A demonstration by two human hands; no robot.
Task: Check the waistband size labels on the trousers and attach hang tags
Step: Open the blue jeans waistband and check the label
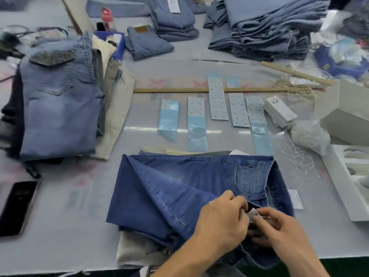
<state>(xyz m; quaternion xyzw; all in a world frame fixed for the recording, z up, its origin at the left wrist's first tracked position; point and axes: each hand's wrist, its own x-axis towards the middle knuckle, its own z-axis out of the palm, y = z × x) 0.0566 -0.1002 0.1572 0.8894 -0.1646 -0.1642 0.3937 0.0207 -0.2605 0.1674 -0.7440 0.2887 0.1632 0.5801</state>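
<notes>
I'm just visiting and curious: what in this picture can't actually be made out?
- Size label, head view: pinched between left hand and right hand; its print is too small.
- Sticker sheets: printed text too small.
- Dark jeans waistband: mostly under both hands.
- Phone: cut by left edge.

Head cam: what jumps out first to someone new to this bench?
First, the dark blue jeans folded at the near table edge, with the left hand and right hand pinching a small white label at the waistband. Behind them lies a row of pale blue sticker strips, and a tall stack of folded lighter jeans sits to the left.
</notes>
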